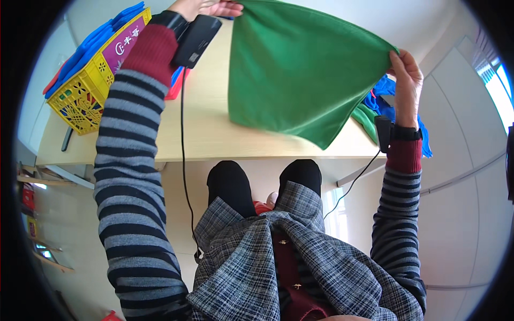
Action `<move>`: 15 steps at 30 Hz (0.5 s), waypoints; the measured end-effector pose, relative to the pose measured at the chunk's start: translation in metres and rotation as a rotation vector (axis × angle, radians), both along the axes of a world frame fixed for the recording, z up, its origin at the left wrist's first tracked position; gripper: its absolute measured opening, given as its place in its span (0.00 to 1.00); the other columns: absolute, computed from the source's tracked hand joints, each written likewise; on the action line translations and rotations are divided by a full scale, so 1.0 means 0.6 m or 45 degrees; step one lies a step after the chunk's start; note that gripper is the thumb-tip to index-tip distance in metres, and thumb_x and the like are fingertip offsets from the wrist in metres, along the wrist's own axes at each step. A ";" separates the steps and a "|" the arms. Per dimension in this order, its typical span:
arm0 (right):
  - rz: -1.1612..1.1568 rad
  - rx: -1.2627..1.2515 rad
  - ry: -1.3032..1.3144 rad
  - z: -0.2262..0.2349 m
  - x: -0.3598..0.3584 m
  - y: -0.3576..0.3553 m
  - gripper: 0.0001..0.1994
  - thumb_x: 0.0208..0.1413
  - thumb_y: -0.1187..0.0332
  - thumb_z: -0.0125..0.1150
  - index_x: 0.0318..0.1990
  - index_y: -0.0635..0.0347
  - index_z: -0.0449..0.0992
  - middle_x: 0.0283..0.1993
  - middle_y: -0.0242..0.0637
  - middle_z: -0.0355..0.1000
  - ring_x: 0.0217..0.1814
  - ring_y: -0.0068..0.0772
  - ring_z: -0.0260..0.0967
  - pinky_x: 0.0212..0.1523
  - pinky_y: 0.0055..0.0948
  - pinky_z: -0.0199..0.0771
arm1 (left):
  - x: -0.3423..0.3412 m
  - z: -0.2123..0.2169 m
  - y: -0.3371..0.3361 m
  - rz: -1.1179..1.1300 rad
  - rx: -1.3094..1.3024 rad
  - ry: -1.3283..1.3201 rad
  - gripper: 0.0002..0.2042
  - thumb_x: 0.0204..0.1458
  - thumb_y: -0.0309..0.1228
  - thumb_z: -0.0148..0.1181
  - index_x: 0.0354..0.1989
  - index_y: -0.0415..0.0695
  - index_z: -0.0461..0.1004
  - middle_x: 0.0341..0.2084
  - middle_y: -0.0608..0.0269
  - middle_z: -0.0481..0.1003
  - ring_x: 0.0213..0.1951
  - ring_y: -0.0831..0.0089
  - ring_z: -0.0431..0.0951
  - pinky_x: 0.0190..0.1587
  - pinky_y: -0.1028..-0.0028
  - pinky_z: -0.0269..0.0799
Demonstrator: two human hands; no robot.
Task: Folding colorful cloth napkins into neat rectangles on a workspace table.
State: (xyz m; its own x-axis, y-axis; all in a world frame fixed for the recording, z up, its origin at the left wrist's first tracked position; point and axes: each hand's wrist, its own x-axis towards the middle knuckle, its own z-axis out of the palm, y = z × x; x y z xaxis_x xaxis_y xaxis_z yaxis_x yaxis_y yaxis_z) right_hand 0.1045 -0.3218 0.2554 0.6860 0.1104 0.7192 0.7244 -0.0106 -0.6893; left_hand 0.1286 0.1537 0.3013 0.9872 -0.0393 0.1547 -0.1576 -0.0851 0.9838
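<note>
A plain green cloth [305,75] hangs spread between my two hands above the table, its lower corner dangling near the front edge. My left hand [217,8] grips its upper left corner at the top of the view, partly cut off by the picture's edge. At the upper right corner, my right hand [407,72] pinches the fabric between thumb and fingers. Under and behind my right hand lies a pile of blue cloths [384,91], with another green cloth [365,120] beside it.
A yellow plastic crate [88,96] with folded blue cloths [101,40] stands at the table's left. Something red [174,90] lies partly hidden behind my left forearm. The pale wooden table [206,134] has its front edge above my knees. Black cables run from both wrist devices.
</note>
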 end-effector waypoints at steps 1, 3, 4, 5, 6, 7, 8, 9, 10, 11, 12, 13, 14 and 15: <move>-0.032 0.019 -0.063 0.008 -0.002 -0.001 0.08 0.63 0.70 0.61 0.45 0.61 0.81 0.37 0.28 0.77 0.37 0.17 0.73 0.42 0.19 0.74 | 0.012 0.002 -0.001 -0.329 -0.142 -0.036 0.10 0.57 0.16 0.46 0.46 0.32 0.70 0.34 0.48 0.77 0.32 0.59 0.82 0.39 0.60 0.83; -0.063 0.036 -0.119 0.016 -0.009 0.002 0.07 0.63 0.71 0.61 0.45 0.62 0.80 0.37 0.28 0.78 0.37 0.17 0.73 0.42 0.18 0.73 | 0.025 0.002 0.005 -0.982 -0.424 -0.107 0.11 0.57 0.16 0.46 0.48 0.32 0.69 0.37 0.47 0.77 0.36 0.57 0.82 0.42 0.58 0.83; -0.085 0.054 -0.188 0.020 -0.027 0.011 0.06 0.63 0.73 0.60 0.45 0.63 0.80 0.37 0.28 0.78 0.37 0.16 0.73 0.41 0.18 0.73 | 0.024 -0.006 0.008 -0.988 -0.430 -0.100 0.11 0.57 0.16 0.46 0.48 0.32 0.69 0.37 0.47 0.77 0.36 0.57 0.82 0.42 0.58 0.83; -0.137 0.067 -0.251 0.016 -0.050 0.012 0.06 0.63 0.74 0.60 0.44 0.63 0.79 0.38 0.28 0.78 0.36 0.16 0.72 0.39 0.18 0.73 | 0.021 -0.019 -0.012 -0.733 -0.396 -0.182 0.11 0.57 0.17 0.46 0.48 0.32 0.69 0.38 0.47 0.77 0.38 0.55 0.82 0.45 0.56 0.81; -0.189 0.082 -0.317 0.007 -0.072 0.014 0.05 0.63 0.75 0.59 0.43 0.64 0.79 0.38 0.28 0.78 0.35 0.16 0.72 0.38 0.19 0.72 | 0.012 -0.031 -0.029 -0.477 -0.354 -0.262 0.11 0.57 0.18 0.47 0.47 0.33 0.69 0.39 0.47 0.77 0.40 0.53 0.81 0.48 0.54 0.80; -0.340 -0.126 -0.396 -0.016 -0.094 0.021 0.05 0.63 0.76 0.60 0.43 0.64 0.79 0.38 0.28 0.77 0.37 0.16 0.72 0.39 0.19 0.72 | 0.005 -0.043 -0.050 -0.222 -0.309 -0.336 0.11 0.58 0.18 0.48 0.47 0.33 0.70 0.39 0.48 0.77 0.42 0.51 0.81 0.50 0.52 0.79; -0.459 -0.327 -0.479 -0.036 -0.117 0.037 0.05 0.62 0.76 0.61 0.44 0.64 0.79 0.38 0.28 0.77 0.39 0.17 0.73 0.40 0.19 0.72 | -0.010 -0.063 -0.048 -0.231 -0.304 -0.329 0.11 0.58 0.18 0.48 0.47 0.33 0.70 0.39 0.48 0.77 0.42 0.51 0.81 0.50 0.52 0.79; -0.400 -0.481 -0.535 -0.066 -0.130 0.057 0.06 0.58 0.80 0.62 0.42 0.64 0.78 0.36 0.31 0.76 0.38 0.20 0.73 0.39 0.23 0.72 | -0.016 -0.107 -0.034 -0.053 -0.224 -0.370 0.09 0.57 0.22 0.49 0.43 0.35 0.73 0.36 0.52 0.78 0.41 0.61 0.81 0.45 0.62 0.78; -0.309 -0.555 -0.673 -0.100 -0.141 0.090 0.10 0.51 0.83 0.64 0.40 0.64 0.78 0.33 0.36 0.75 0.36 0.29 0.74 0.37 0.27 0.73 | -0.011 -0.155 -0.014 0.118 -0.141 -0.408 0.09 0.55 0.25 0.51 0.38 0.37 0.77 0.32 0.57 0.79 0.39 0.72 0.81 0.41 0.73 0.77; -0.200 -0.658 -0.630 -0.138 -0.155 0.122 0.12 0.46 0.84 0.66 0.39 0.63 0.78 0.34 0.41 0.74 0.36 0.40 0.74 0.37 0.31 0.74 | -0.018 -0.210 0.052 0.245 -0.039 -0.191 0.11 0.57 0.24 0.49 0.42 0.36 0.77 0.37 0.57 0.79 0.44 0.71 0.80 0.46 0.72 0.75; -0.062 -0.655 -0.566 -0.179 -0.166 0.166 0.12 0.44 0.83 0.67 0.38 0.63 0.78 0.34 0.43 0.73 0.36 0.47 0.74 0.36 0.36 0.74 | -0.032 -0.260 0.115 0.378 0.064 0.026 0.13 0.58 0.22 0.46 0.47 0.36 0.76 0.43 0.56 0.78 0.48 0.70 0.79 0.52 0.71 0.74; 0.021 -0.724 -0.487 -0.219 -0.174 0.198 0.10 0.46 0.80 0.66 0.37 0.62 0.77 0.34 0.42 0.73 0.36 0.48 0.73 0.36 0.39 0.73 | -0.044 -0.313 0.121 0.521 0.461 0.044 0.13 0.57 0.22 0.47 0.46 0.36 0.76 0.44 0.55 0.78 0.48 0.68 0.79 0.52 0.69 0.74; 0.051 -0.785 -0.453 -0.269 -0.169 0.217 0.09 0.47 0.77 0.66 0.37 0.61 0.76 0.33 0.41 0.72 0.36 0.48 0.73 0.36 0.39 0.74 | -0.064 -0.361 0.110 0.633 0.862 0.039 0.13 0.56 0.21 0.47 0.46 0.35 0.77 0.46 0.54 0.78 0.47 0.66 0.80 0.53 0.67 0.74; 0.122 -0.824 -0.432 -0.314 -0.172 0.247 0.08 0.48 0.75 0.66 0.36 0.61 0.76 0.33 0.41 0.72 0.37 0.47 0.72 0.36 0.40 0.74 | -0.108 -0.411 0.126 0.588 1.021 -0.142 0.18 0.52 0.16 0.46 0.50 0.36 0.76 0.47 0.57 0.78 0.53 0.67 0.77 0.58 0.71 0.69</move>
State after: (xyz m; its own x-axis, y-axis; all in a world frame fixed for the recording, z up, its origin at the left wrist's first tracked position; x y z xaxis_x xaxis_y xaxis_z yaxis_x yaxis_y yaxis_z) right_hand 0.0014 -0.1733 0.0672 0.4036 0.6330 0.6607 0.9148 -0.2657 -0.3042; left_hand 0.0640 0.2290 0.0547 0.9126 0.2177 0.3461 -0.0286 -0.8104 0.5852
